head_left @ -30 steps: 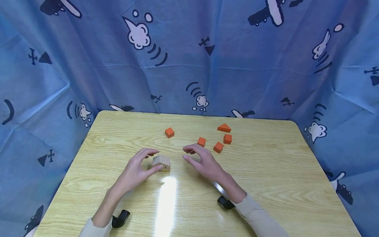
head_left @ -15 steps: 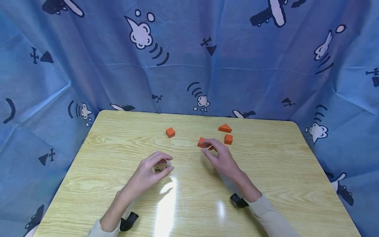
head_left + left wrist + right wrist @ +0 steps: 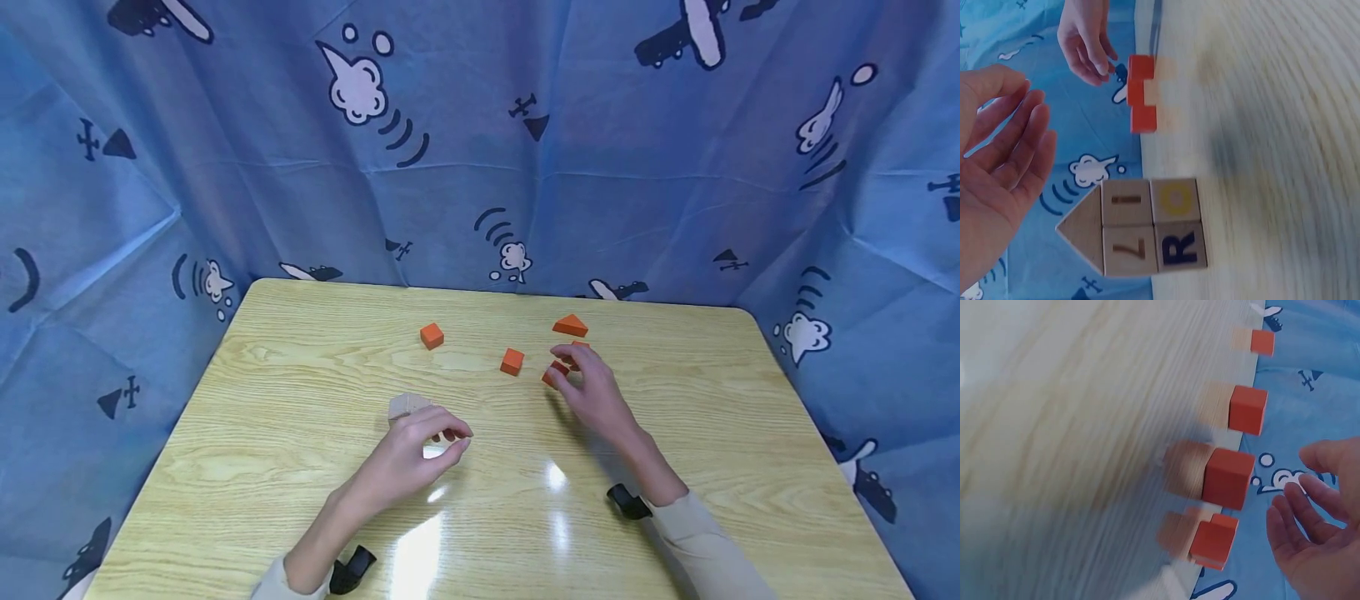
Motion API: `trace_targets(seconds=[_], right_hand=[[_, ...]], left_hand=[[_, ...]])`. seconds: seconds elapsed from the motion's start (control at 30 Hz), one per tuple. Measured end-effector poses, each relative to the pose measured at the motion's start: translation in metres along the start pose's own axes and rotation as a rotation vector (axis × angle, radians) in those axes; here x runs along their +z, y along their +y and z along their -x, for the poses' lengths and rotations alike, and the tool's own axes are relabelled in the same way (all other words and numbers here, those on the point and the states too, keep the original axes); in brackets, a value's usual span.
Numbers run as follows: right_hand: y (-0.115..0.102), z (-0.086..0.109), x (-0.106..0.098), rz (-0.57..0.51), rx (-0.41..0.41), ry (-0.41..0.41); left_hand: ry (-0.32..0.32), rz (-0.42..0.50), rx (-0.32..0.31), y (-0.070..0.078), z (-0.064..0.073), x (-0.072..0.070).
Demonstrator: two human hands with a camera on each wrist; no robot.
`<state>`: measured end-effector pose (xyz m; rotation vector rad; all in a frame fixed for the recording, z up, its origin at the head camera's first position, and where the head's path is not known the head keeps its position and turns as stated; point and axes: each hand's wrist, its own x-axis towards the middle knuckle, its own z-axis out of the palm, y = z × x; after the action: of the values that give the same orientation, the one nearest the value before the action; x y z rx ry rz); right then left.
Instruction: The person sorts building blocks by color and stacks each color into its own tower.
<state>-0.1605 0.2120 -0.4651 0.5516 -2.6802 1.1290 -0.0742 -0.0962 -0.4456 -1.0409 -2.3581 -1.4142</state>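
Observation:
A small house of wooden blocks (image 3: 1155, 226) stands on the table, two rows of two lettered cubes under a triangular block (image 3: 1085, 228). My left hand (image 3: 420, 454) hovers in front of it, apart from it, fingers loosely curved and holding nothing; it partly hides the house in the head view. My right hand (image 3: 597, 398) reaches over a red cube (image 3: 553, 377), thumb and fingers spread to either side of it. In the right wrist view a gap shows between that hand and the nearest red cube (image 3: 1229, 479).
Behind the right fingers sits another red cube (image 3: 581, 342), partly hidden, with a red triangular block (image 3: 571, 326) beyond it. Further left lie two more red cubes, a nearer cube (image 3: 512, 362) and a farther cube (image 3: 432, 336). A blue patterned curtain (image 3: 450, 167) borders the table.
My left hand has moved from the wooden house toward the right and nearer to me. The right hand has moved right, past one red cube to another. The blocks stay where they were.

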Motion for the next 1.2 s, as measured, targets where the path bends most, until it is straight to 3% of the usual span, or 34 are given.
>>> trace_targets(seconds=[0.3,0.57,0.87,1.2], right_hand=[[0.015,-0.001,-0.002,0.029,0.07,-0.058],[0.019,0.001,0.0,0.122,0.141,-0.179],[0.018,0.001,0.001,0.021,0.161,-0.211],[0.017,0.014,-0.002,-0.006,0.193,-0.225]], left_hand=[[-0.05,0.015,-0.047,0.003,-0.001,0.016],[-0.081,0.042,-0.069,0.0,-0.003,0.031],[-0.064,0.0,-0.1,-0.006,-0.006,0.043],[-0.039,-0.017,-0.195,-0.008,-0.012,0.051]])
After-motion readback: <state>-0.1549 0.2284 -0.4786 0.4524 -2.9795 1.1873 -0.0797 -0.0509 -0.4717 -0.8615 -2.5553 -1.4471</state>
